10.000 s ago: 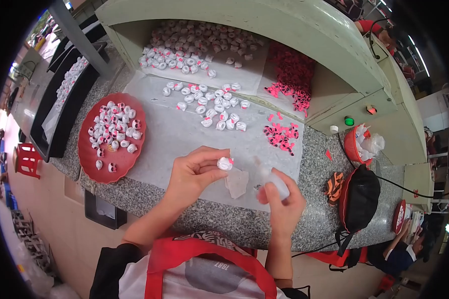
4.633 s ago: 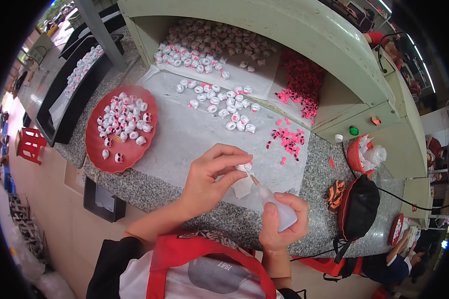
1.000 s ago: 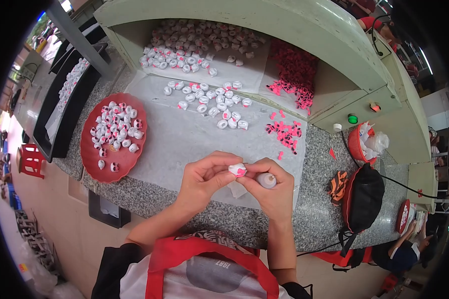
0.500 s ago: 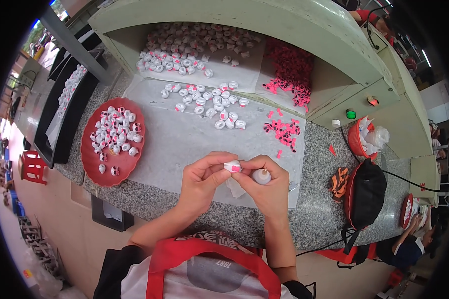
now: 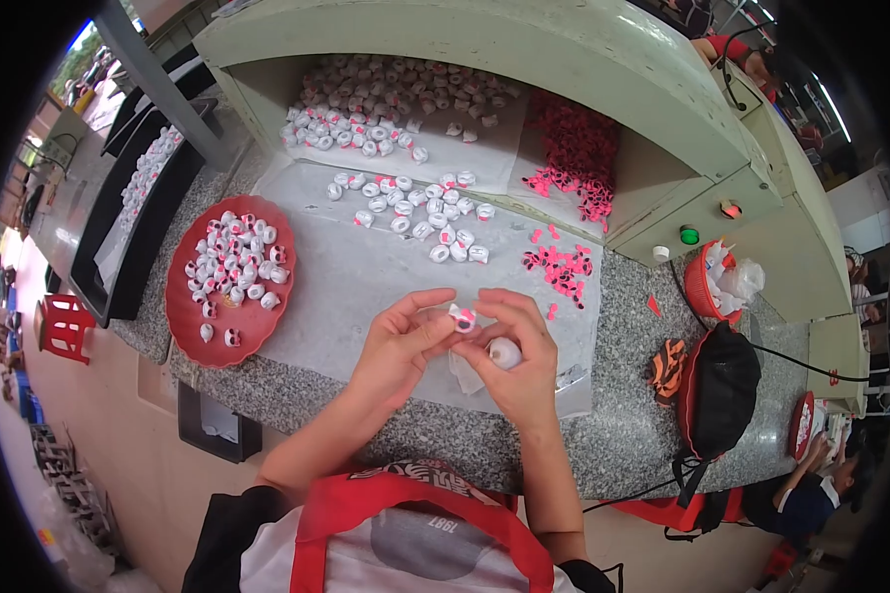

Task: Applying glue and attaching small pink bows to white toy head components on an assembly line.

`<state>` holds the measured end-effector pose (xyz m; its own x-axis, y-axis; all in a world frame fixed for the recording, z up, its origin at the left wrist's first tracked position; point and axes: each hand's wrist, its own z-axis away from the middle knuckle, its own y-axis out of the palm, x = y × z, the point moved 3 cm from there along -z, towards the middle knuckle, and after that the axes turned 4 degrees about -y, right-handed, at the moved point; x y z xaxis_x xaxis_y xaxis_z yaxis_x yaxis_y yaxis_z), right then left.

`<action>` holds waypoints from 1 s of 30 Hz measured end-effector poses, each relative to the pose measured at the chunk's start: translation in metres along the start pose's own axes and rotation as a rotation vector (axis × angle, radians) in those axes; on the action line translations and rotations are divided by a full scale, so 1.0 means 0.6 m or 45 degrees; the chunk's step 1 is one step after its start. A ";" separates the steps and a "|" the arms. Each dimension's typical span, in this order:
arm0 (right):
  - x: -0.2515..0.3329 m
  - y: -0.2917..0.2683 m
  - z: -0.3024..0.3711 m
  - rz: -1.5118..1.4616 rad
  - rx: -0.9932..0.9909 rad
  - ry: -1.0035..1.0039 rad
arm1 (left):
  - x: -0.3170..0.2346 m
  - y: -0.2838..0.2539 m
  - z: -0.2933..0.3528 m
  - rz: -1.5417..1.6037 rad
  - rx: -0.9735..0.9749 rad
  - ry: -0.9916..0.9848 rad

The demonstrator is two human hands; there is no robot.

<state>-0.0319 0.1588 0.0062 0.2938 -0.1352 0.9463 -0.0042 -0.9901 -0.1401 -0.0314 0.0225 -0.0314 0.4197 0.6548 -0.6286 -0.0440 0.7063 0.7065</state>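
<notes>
Right hand just off toy head; trim seems set.
Your left hand pinches both, right of dish; right holds squeeze-bottle.

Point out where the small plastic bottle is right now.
In the head view, the bottle sits in the right hand, just right of and below the small white-and-pink figure in the left hand.
</notes>
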 end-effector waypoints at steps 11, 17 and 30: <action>-0.012 -0.021 0.025 -0.515 0.211 -0.054 | -0.039 0.039 0.054 -0.800 0.348 0.399; -0.018 -0.002 0.033 -0.802 0.141 0.156 | -0.032 0.024 0.058 -0.688 0.331 0.393; -0.041 0.088 0.014 -0.789 0.154 0.429 | -0.070 -0.046 0.059 -0.794 0.085 0.345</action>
<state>-0.0315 0.1102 -0.0268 -0.1032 0.4278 0.8980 0.1794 -0.8800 0.4398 -0.0155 -0.0341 -0.0133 0.1066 0.1808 -0.9777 0.1919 0.9611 0.1987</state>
